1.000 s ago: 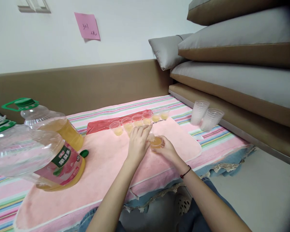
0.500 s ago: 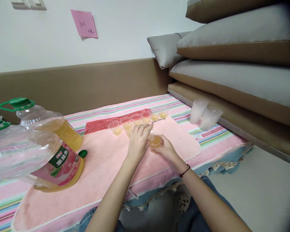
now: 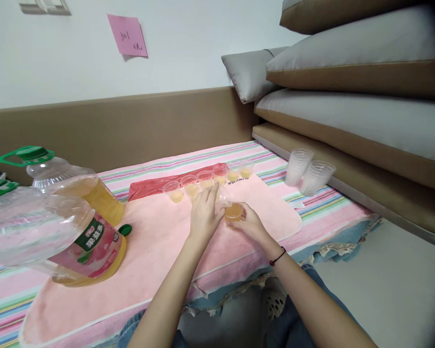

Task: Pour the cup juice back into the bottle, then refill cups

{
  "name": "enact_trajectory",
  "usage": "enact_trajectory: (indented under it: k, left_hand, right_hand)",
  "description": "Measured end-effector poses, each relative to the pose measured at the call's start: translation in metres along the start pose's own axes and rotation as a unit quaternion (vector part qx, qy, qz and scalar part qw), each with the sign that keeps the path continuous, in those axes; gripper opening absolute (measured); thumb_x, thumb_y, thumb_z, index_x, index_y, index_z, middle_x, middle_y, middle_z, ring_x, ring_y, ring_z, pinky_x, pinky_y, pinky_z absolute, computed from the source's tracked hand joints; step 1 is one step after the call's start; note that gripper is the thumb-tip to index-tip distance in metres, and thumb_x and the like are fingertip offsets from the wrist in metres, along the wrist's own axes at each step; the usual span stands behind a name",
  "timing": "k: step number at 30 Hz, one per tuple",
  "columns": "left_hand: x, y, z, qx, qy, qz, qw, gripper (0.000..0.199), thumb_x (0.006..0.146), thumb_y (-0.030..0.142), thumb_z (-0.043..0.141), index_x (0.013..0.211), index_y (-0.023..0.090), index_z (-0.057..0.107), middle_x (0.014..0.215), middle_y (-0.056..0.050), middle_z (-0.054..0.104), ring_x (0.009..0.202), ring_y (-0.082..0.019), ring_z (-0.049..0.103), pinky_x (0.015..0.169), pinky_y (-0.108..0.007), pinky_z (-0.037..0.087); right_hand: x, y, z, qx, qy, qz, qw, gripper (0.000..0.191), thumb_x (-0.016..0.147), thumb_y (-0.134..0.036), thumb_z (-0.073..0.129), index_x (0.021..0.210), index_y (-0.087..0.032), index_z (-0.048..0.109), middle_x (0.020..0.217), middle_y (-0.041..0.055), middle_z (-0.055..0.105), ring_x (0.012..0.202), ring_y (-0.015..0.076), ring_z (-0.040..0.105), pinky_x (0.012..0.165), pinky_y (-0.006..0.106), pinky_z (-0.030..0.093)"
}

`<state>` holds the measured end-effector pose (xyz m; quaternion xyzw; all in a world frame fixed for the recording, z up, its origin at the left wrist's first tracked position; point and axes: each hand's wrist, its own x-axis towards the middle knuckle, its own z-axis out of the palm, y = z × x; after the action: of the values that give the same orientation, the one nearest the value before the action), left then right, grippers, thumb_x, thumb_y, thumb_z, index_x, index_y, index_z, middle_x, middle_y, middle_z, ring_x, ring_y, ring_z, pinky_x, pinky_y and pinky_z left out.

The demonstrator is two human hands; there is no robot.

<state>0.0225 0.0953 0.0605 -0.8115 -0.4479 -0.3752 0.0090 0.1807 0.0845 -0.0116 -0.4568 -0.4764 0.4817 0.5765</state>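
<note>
My right hand [image 3: 253,221] is wrapped round the side of a clear plastic cup [image 3: 233,212] that holds amber juice. My left hand [image 3: 205,212] grips another clear plastic cup [image 3: 224,197], tilted with its rim at the edge of the first one. Fingers of the left hand partly hide this second cup, and how much juice it holds I cannot make out. Just beyond my hands stands a row of several clear cups [image 3: 205,180] with a little yellow juice in each.
Two big juice bottles [image 3: 101,241] with green handles stand at the left, a green cap [image 3: 125,229] beside them. Two stacks of clear cups [image 3: 317,178] stand at the right by piled cushions [image 3: 348,116]. A red plastic bag [image 3: 148,187] lies behind the row on the pink mat [image 3: 148,270].
The cup in my left hand has tipped further down toward the right-hand cup, and my left fingers have shifted slightly left. My right hand stays in place.
</note>
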Motion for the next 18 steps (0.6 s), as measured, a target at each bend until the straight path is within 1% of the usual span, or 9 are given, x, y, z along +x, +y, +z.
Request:
enact_trajectory:
  k: [5,7,9,11,13,15,18]
  left_hand:
    - [-0.002,-0.004,0.000,-0.092,0.013,-0.062,0.994,0.069,0.075,0.021,0.069,0.139,0.019,0.041,0.129,-0.013,0.061,0.118,-0.028,0.059,0.100,-0.045,0.048]
    - [-0.001,-0.006,-0.003,-0.132,0.026,-0.090,0.987,0.070,0.074,0.022,0.071,0.137,0.021,0.041,0.129,-0.012,0.061,0.118,-0.027,0.060,0.099,-0.044,0.049]
    - [0.001,-0.012,-0.009,-0.170,0.052,-0.112,0.978,0.068,0.073,0.025,0.073,0.133,0.022,0.043,0.127,-0.011,0.062,0.116,-0.026,0.061,0.099,-0.044,0.049]
    - [0.006,-0.022,-0.018,-0.194,0.084,-0.131,0.968,0.064,0.072,0.030,0.075,0.128,0.023,0.045,0.125,-0.010,0.063,0.114,-0.025,0.062,0.098,-0.043,0.050]
    - [0.011,-0.036,-0.027,-0.189,0.099,-0.156,0.964,0.063,0.072,0.034,0.076,0.125,0.024,0.044,0.126,-0.010,0.062,0.109,-0.024,0.064,0.094,-0.042,0.052]
    - [0.016,-0.053,-0.037,-0.162,0.092,-0.179,0.966,0.063,0.073,0.037,0.075,0.126,0.023,0.042,0.128,-0.011,0.060,0.105,-0.022,0.066,0.089,-0.040,0.055]
    - [0.019,-0.078,-0.048,-0.120,0.077,-0.191,0.971,0.062,0.074,0.035,0.074,0.126,0.023,0.043,0.128,-0.012,0.061,0.107,-0.023,0.065,0.088,-0.040,0.055]
  right_hand:
    - [-0.001,-0.003,0.001,-0.008,0.005,-0.004,1.000,0.057,0.048,-0.023,0.083,0.100,-0.023,0.060,0.104,0.0021,0.071,0.098,0.0233,0.067,0.088,0.037,0.051]
    - [-0.001,-0.004,0.001,-0.014,0.006,-0.004,1.000,0.057,0.047,-0.023,0.083,0.099,-0.023,0.060,0.103,0.0025,0.071,0.098,0.0238,0.067,0.089,0.038,0.051]
    - [0.000,-0.005,0.001,-0.018,0.006,0.006,1.000,0.058,0.046,-0.022,0.083,0.099,-0.023,0.060,0.102,0.0028,0.071,0.098,0.0247,0.067,0.088,0.038,0.051]
    - [0.001,-0.004,0.000,-0.015,0.002,0.020,1.000,0.059,0.045,-0.022,0.082,0.099,-0.022,0.060,0.100,0.0031,0.071,0.097,0.0253,0.067,0.087,0.039,0.051]
    - [0.001,-0.003,0.000,-0.011,-0.003,0.028,1.000,0.059,0.044,-0.022,0.082,0.099,-0.023,0.059,0.100,0.0032,0.071,0.097,0.0257,0.068,0.086,0.039,0.052]
    - [0.001,-0.002,-0.001,-0.009,-0.009,0.028,1.000,0.060,0.044,-0.022,0.082,0.099,-0.023,0.059,0.101,0.0032,0.071,0.098,0.0258,0.068,0.087,0.039,0.052]
    - [0.001,-0.003,-0.001,-0.005,-0.014,0.032,0.999,0.058,0.045,-0.022,0.082,0.098,-0.024,0.059,0.100,0.0026,0.072,0.098,0.0257,0.069,0.089,0.040,0.052]
